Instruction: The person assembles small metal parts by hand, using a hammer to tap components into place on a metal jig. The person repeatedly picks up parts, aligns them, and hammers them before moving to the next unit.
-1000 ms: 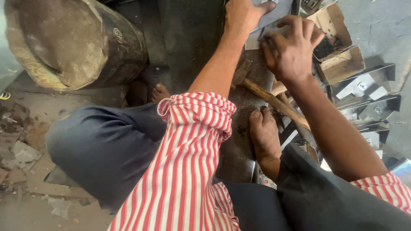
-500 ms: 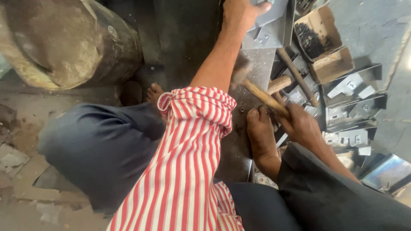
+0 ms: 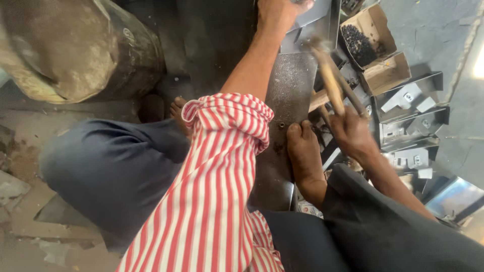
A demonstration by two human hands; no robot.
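Since half a second ago the right hand, fist closed on a wooden-handled hammer, has swung it up, its head blurred, toward the folded sheet-metal piece pinned under the left hand, itself cut off at the top edge; two cardboard boxes sit beyond the right hand.

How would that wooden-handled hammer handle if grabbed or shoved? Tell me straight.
The hammer looks stiff: its wooden handle stays straight in the right hand. It is probably head-heavy, since the hand grips the low end and the blurred head rides far above. Laid on the dark metal plate, the rounded handle might roll a little, though the head would likely stop it.
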